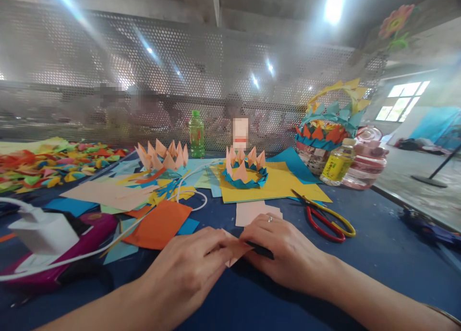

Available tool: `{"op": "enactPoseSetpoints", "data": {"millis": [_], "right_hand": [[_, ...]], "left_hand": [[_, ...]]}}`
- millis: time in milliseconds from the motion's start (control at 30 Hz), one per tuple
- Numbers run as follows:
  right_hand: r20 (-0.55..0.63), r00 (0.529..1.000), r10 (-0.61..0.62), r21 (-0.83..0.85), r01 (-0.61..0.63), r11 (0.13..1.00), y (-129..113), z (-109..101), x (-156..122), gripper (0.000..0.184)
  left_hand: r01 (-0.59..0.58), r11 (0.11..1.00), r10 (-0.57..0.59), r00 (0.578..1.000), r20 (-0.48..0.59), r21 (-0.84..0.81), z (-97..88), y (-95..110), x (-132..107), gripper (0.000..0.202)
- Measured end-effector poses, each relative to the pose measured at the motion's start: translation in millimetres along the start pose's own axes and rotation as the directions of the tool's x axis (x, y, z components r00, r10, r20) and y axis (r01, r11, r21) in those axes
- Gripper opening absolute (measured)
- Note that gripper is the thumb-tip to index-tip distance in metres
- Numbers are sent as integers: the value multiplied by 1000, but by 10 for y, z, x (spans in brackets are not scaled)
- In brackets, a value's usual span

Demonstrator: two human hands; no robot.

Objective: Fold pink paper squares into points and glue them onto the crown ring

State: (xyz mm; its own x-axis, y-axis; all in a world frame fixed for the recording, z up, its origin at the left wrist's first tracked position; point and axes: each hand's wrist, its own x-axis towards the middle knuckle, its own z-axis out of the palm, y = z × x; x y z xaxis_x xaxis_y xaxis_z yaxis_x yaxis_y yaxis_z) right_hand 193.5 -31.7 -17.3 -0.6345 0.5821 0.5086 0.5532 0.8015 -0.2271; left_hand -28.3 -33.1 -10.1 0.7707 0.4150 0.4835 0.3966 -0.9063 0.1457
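Holds a small folded pink paper [236, 255] with the fingers of the left hand [189, 256] and the right hand [281, 247] drawn close onto it, centred between the side edges of the blue table [378, 239], toward the near edge. Cannot tell whether pressing it flat against the tabletop or lifting it slightly. Wears a ring on the right hand. Has a pale pink sheet [247, 213] just beyond the right hand, an orange sheet [158, 225] beyond the left, and scissors [326, 225] with red and yellow handles toward the right edge. Has, nearer the far edge, a blue paper ring with pink points [242, 172] on yellow paper [284, 187], a second pink-pointed ring [167, 162] to its left, and a green bottle [196, 136] behind, between the two. Has stacked paper rings [322, 135] and a yellow-labelled bottle [334, 166] by the far right corner, coloured paper pieces [72, 165] heaped by the far left corner, and a white charger [45, 232] toward the left edge.
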Motion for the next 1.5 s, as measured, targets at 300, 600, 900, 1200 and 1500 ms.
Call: {"op": "enactPoseSetpoints", "data": {"millis": [300,600,900,1200,1500], "right_hand": [[0,998,-64,68,64,996,11,-49,5,15],[62,990,130,233,-141,962,94,19,-45,13],[145,927,347,294,-375,879,39,11,-6,16],[100,973,209,209,-226,951,29,10,-37,14],[139,939,315,220,-339,915,-37,-61,-7,10]], "left_hand": [[25,999,-25,1000,-6,-37,9,7,-50,30],[47,991,-52,998,-34,-122,47,12,-25,19],[329,938,-334,942,-32,-106,104,12,-7,21],[219,974,-219,976,-3,54,140,11,-13,29],[249,964,-248,968,28,-87,105,16,13,23]]}}
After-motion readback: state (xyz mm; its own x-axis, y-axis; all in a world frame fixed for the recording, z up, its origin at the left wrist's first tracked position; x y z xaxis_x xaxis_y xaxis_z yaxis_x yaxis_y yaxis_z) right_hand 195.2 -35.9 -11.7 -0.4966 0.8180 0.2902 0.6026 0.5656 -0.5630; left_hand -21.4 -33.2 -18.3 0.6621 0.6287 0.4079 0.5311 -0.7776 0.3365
